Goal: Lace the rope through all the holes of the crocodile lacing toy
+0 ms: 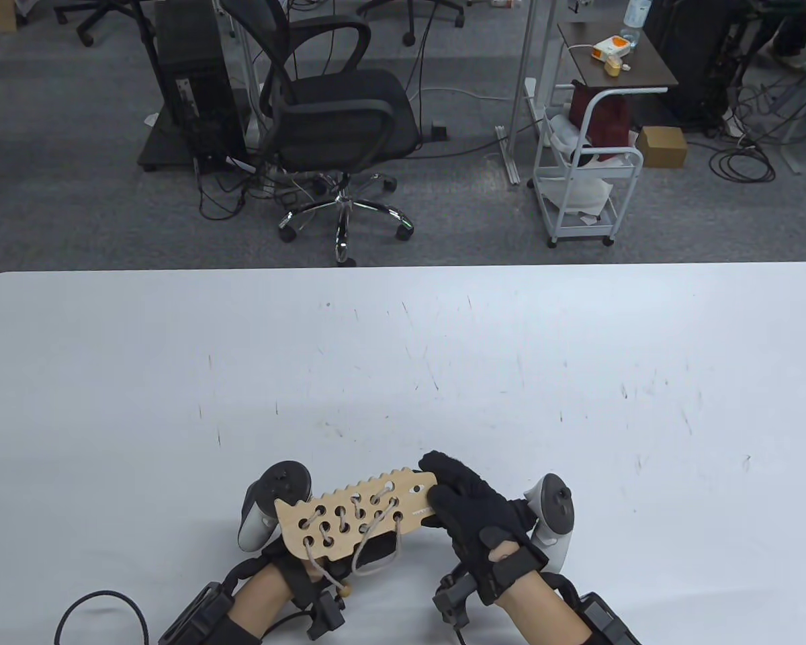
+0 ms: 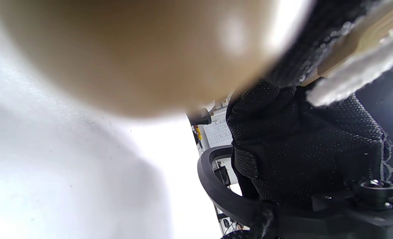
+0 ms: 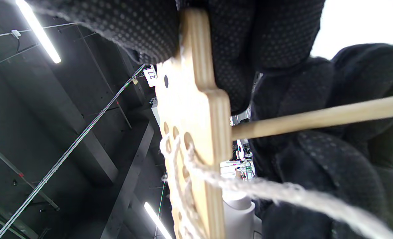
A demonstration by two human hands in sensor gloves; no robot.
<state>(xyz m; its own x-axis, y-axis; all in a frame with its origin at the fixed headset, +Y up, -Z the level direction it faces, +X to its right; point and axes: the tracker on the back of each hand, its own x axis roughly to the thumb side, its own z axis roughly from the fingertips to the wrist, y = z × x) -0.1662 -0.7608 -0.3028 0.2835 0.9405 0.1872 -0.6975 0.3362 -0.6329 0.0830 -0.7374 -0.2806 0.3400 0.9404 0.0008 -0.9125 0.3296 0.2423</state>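
The wooden crocodile lacing board [image 1: 356,514] is held just above the table near its front edge, with pale rope [image 1: 374,537] laced through several holes. My right hand [image 1: 467,514] grips the board's right end; the right wrist view shows its fingers [image 3: 249,49] pinching the board [image 3: 196,132] edge-on. A wooden needle [image 3: 316,118] sticks out of the board's underside, trailing rope [image 3: 282,196]. My left hand [image 1: 376,549] is under the board, and gloved fingers [image 3: 332,156] close around the needle. A bead [image 1: 344,592] hangs on the rope's tail.
The white table [image 1: 443,369] stretches far beyond the hands. An office chair [image 1: 336,121] and a white cart [image 1: 584,181] stand on the floor behind it. The left wrist view is mostly a blurred tan shape [image 2: 133,56] and the glove [image 2: 299,149].
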